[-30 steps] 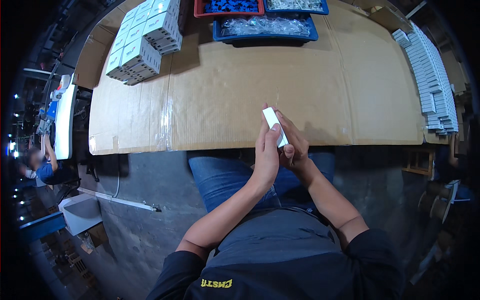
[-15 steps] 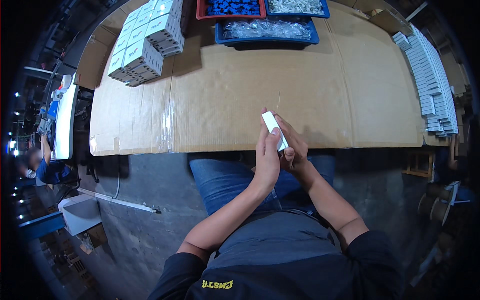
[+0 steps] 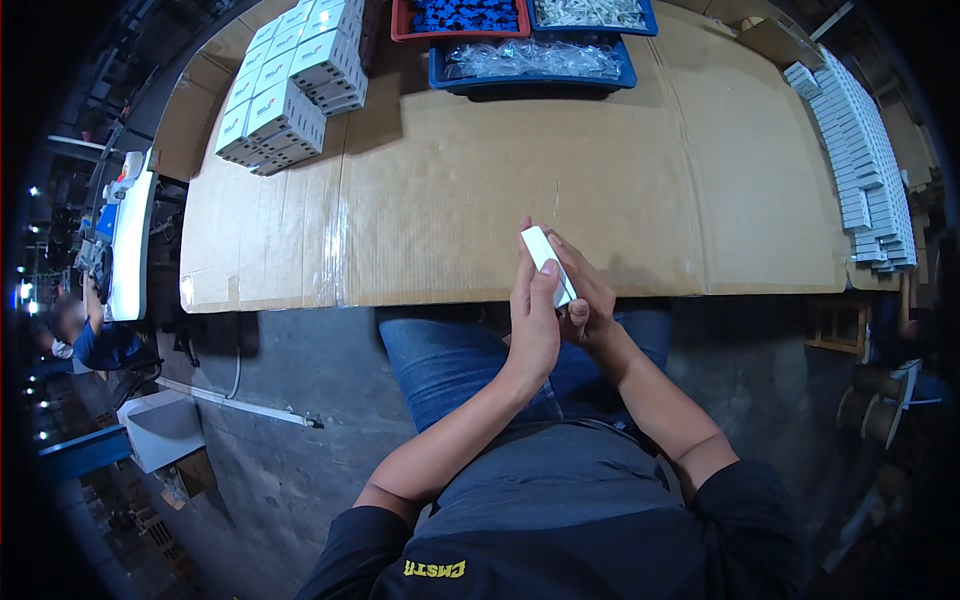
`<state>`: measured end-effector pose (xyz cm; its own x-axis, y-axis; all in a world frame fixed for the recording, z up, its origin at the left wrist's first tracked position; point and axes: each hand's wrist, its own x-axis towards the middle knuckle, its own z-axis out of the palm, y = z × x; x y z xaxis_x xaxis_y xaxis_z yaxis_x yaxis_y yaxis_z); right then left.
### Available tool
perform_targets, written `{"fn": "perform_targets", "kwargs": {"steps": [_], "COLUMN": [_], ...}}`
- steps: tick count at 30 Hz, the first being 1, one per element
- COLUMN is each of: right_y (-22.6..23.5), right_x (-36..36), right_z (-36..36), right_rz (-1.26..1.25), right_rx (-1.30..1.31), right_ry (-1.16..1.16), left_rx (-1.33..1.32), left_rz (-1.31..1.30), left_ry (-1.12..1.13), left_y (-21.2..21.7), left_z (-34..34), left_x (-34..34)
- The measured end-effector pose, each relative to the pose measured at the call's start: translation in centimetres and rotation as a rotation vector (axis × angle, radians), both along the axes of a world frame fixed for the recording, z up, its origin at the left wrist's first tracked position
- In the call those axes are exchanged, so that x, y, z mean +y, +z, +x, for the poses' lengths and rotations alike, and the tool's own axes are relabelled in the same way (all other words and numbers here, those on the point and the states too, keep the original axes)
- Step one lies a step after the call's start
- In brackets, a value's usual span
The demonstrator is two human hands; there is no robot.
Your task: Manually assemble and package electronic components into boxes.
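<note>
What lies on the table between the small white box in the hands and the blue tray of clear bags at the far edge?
Nothing: in the head view only bare cardboard table cover stretches from the small white box to the blue tray.

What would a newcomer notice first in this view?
Both hands, the left hand and right hand, hold a small white box at the near edge of the cardboard-covered table. White boxes are stacked far left, and a blue tray sits at the far edge.
</note>
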<state>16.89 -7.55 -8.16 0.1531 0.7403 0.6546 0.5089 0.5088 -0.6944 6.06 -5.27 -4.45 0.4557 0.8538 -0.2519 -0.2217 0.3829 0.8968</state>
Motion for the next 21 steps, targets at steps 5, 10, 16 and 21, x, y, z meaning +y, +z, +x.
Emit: {"fn": "perform_targets", "kwargs": {"steps": [5, 10, 16, 21], "right_y": [0.0, -0.3, 1.3, 2.3], "right_x": [-0.1, 0.0, 0.1, -0.3], "right_z": [-0.1, 0.1, 0.6, 0.3], "right_rz": [-0.012, 0.02, -0.071, -0.21], "right_rx": [0.015, 0.072, 0.182, 0.368], "right_ry": [0.009, 0.04, 0.152, 0.126], "left_rx": [0.024, 0.054, -0.02, -0.054], "left_rz": [-0.063, -0.003, -0.012, 0.014], "left_ry": [-0.038, -0.061, -0.057, 0.009], "left_y": [0.3, -0.4, -1.0, 1.5], "left_z": [-0.2, -0.4, -0.7, -1.2], "left_x": [-0.1, 0.0, 0.7, 1.2]}}
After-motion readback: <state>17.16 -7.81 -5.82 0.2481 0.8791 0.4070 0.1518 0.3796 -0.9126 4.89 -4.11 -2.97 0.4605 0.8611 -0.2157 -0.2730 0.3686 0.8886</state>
